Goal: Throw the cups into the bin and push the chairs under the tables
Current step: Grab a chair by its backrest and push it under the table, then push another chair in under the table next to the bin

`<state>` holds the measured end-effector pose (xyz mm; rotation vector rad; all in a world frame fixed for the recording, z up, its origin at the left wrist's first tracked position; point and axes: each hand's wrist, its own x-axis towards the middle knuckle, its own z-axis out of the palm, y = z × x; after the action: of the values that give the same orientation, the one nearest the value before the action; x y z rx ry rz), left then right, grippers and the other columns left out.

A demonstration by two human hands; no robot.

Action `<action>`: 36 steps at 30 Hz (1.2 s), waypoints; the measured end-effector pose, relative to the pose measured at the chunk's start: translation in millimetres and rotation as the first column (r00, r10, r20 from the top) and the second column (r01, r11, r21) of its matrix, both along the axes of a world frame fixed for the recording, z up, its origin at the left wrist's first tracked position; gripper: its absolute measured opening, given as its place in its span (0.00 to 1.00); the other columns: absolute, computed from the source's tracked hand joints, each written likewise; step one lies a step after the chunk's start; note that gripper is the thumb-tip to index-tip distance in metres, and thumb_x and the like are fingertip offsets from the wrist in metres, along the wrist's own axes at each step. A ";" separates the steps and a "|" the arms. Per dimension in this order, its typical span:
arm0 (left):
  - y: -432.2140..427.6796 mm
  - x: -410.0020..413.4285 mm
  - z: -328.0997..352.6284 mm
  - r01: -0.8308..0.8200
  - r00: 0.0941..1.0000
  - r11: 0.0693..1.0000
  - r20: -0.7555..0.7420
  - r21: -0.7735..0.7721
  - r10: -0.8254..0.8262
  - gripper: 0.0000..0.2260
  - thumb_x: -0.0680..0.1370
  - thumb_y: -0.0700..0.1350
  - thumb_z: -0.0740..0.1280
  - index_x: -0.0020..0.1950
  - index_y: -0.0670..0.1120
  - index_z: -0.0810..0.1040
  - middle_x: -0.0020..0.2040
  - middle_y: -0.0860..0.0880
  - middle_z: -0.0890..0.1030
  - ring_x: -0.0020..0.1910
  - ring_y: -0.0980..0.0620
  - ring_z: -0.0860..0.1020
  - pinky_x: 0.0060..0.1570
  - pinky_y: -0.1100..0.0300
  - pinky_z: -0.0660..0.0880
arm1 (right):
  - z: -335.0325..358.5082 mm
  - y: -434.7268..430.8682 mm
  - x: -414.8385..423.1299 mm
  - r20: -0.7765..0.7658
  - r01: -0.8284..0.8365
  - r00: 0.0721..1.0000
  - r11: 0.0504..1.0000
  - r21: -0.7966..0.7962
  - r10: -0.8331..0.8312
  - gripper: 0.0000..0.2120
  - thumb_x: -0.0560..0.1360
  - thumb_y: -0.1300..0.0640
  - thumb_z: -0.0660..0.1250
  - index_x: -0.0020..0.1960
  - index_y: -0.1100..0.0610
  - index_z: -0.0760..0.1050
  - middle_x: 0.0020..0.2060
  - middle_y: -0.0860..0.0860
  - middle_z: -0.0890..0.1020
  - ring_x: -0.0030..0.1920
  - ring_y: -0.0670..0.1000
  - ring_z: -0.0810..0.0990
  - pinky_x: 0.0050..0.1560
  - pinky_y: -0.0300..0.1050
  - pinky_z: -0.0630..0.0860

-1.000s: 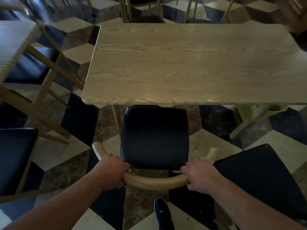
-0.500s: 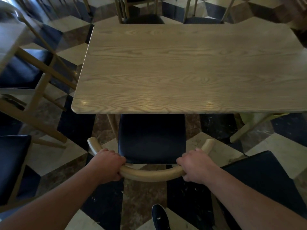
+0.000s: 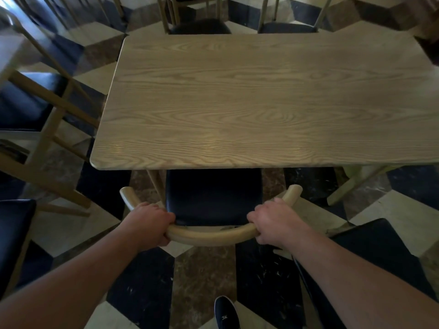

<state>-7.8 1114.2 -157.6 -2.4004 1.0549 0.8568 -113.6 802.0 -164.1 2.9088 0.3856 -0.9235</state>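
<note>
A chair (image 3: 212, 198) with a black padded seat and a curved pale wooden backrest stands in front of me, its seat partly under the near edge of a light wooden table (image 3: 261, 98). My left hand (image 3: 148, 223) grips the left part of the backrest. My right hand (image 3: 273, 222) grips the right part. The front of the seat is hidden under the tabletop. No cups or bin are in view.
Another black-seated chair (image 3: 380, 257) stands close at my right. Two chairs (image 3: 202, 26) sit at the table's far side. At the left are a second table's legs (image 3: 47, 129) and black seats (image 3: 14, 233). My shoe (image 3: 225, 314) is on the chequered floor.
The chair has slid forward, so more of its seat lies under the table. Both hands stayed on the backrest and moved forward with it.
</note>
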 end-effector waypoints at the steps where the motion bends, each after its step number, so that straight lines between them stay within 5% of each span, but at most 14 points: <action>1: -0.9 1.8 0.2 0.000 1.000 1.000 0.000 0.000 0.000 0.16 0.75 0.60 0.68 0.62 0.60 0.76 0.57 0.57 0.81 0.60 0.52 0.79 0.68 0.50 0.70 | -0.2 -1.0 2.0 0.001 0.001 1.000 1.000 0.003 -0.001 0.13 0.74 0.42 0.73 0.55 0.45 0.75 0.47 0.47 0.78 0.51 0.54 0.78 0.57 0.57 0.72; 11: -9.8 12.4 6.0 0.006 0.999 0.998 0.049 0.058 -0.009 0.19 0.75 0.62 0.67 0.65 0.60 0.76 0.60 0.56 0.81 0.63 0.51 0.78 0.69 0.47 0.70 | 1.7 -2.9 13.0 0.049 0.030 0.998 0.999 -0.016 -0.029 0.13 0.76 0.40 0.73 0.55 0.44 0.76 0.47 0.47 0.77 0.52 0.54 0.77 0.60 0.57 0.72; 14: -10.6 2.7 9.6 -0.048 0.993 0.997 0.114 0.063 0.040 0.20 0.75 0.64 0.68 0.65 0.59 0.75 0.62 0.55 0.80 0.65 0.50 0.77 0.70 0.47 0.70 | 0.7 3.0 1.4 0.132 0.078 0.989 0.996 -0.040 -0.072 0.21 0.76 0.40 0.74 0.63 0.49 0.76 0.55 0.51 0.79 0.60 0.57 0.77 0.70 0.61 0.69; 18: -18.1 -21.4 23.9 -0.176 0.980 0.983 0.087 -0.048 0.180 0.34 0.76 0.65 0.70 0.78 0.55 0.65 0.73 0.51 0.73 0.73 0.47 0.72 0.73 0.47 0.68 | 10.1 6.5 -26.6 0.222 0.146 0.962 0.986 0.077 -0.160 0.34 0.75 0.41 0.75 0.75 0.52 0.66 0.68 0.55 0.74 0.74 0.61 0.69 0.79 0.65 0.60; 24: -45.6 -67.4 68.6 -0.112 0.990 0.956 0.053 -0.271 0.131 0.36 0.76 0.67 0.69 0.80 0.57 0.63 0.75 0.54 0.70 0.74 0.49 0.70 0.71 0.48 0.71 | 56.4 -13.2 -97.2 0.331 0.279 0.886 0.943 0.182 -0.326 0.31 0.78 0.40 0.69 0.76 0.53 0.67 0.70 0.54 0.75 0.72 0.58 0.72 0.74 0.59 0.70; 36: -117.6 -233.3 130.6 0.145 0.989 0.860 0.109 -0.490 -0.104 0.33 0.77 0.68 0.65 0.78 0.57 0.66 0.77 0.53 0.69 0.75 0.48 0.68 0.69 0.48 0.71 | 152.4 -36.0 -338.2 0.498 0.626 0.626 0.768 0.137 -0.600 0.31 0.80 0.39 0.67 0.78 0.52 0.67 0.72 0.52 0.75 0.73 0.55 0.71 0.74 0.55 0.69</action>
<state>-241.0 996.6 -27.0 -2.7036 1.5337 0.4765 -451.8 766.0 -11.7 3.0906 -0.7119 -0.1025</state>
